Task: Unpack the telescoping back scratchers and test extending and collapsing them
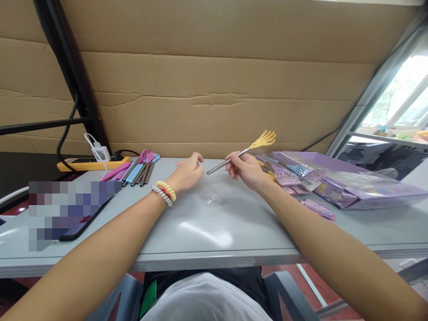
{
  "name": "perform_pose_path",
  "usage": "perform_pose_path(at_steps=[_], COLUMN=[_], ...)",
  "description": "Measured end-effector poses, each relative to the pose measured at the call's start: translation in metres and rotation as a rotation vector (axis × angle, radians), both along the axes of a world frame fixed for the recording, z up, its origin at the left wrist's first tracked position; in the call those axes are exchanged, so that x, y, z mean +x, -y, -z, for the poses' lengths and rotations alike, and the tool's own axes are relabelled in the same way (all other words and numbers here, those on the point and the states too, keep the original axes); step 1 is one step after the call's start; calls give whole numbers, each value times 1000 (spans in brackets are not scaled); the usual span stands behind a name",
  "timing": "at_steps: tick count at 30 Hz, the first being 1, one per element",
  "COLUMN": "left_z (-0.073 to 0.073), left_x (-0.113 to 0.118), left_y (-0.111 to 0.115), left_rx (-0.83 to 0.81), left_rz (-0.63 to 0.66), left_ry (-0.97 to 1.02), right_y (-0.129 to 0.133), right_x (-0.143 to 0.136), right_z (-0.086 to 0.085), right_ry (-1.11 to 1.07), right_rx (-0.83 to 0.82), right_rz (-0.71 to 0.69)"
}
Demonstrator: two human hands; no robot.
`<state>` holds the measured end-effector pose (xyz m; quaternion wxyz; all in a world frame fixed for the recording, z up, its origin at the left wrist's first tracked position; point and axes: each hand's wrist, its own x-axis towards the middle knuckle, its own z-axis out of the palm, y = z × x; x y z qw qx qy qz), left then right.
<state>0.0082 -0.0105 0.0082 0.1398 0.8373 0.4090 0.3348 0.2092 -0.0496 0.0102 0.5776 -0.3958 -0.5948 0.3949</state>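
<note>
A small back scratcher with a yellow hand-shaped head [264,139] and a thin metal rod is pinched by my right hand [243,168]. Its head points up and right, while the rod's bare end slants down toward my left hand [191,169]. My left hand hovers just left of that end, fingers loosely bent and apart, with no object visible in it; part of its fingers is hidden. Below and between the hands lies a clear plastic wrapper [212,199], hard to make out on the table. Several more back scratchers [143,167] with pink and blue heads lie together left of my left hand.
Packaged back scratchers [284,176] and a purple box [364,189] lie on the right, with a small patterned card [318,209] in front. To the left are a phone [88,218], partly blurred, and a yellow power strip [78,164]. Cardboard [214,102] stands behind the table [187,240].
</note>
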Motion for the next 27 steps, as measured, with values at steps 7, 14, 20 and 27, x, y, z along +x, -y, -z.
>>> perform_pose_path(at_steps=[7, 14, 20, 27], left_z=[6, 5, 10, 10], left_x=[-14, -20, -14, -11], left_y=[-32, -25, -19, -17], left_rx=[-287, -489, -303, 49], left_rz=[103, 213, 136, 82], left_ry=[609, 560, 183, -119], right_y=[2, 12, 13, 13], right_x=[12, 3, 3, 6], right_z=[-5, -7, -3, -6], right_ry=[96, 589, 914, 799], right_rx=[-8, 71, 191, 203], right_rz=[121, 210, 185, 225])
